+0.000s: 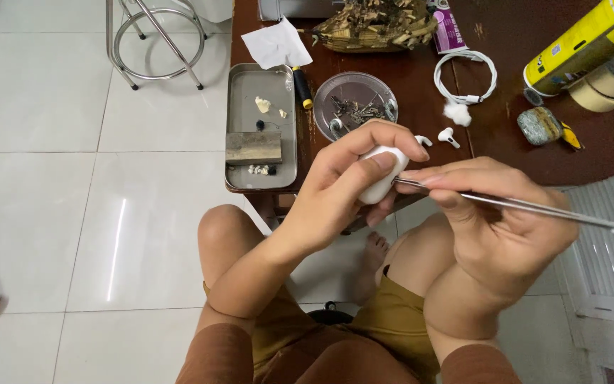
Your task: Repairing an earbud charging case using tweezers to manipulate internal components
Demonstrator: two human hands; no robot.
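My left hand [346, 178] holds a closed grip around a small white earbud case [385, 174], raised above my knees at the near edge of the table [520, 43]. My right hand [492, 220] pinches a pair of slim metal tweezers [534, 208]; their tip meets the case.

The table is dark reddish-brown wood. It carries:
- a rectangular metal tin tray [239, 114] at the left edge, holding a small wooden block [254, 147] and loose scraps;
- a round metal lid [354, 105] filled with small metal parts;
- two white earbuds [438, 136], just beside the case;
- a tuft of cotton [457, 112] below a coiled white cable [465, 77];
- a yellow spray can [584, 43] lying on its side and rolls of tape [605, 89] at the right.

The floor [51, 213] is glossy white tile. A metal stool frame [154, 39] stands on it, left of the table.
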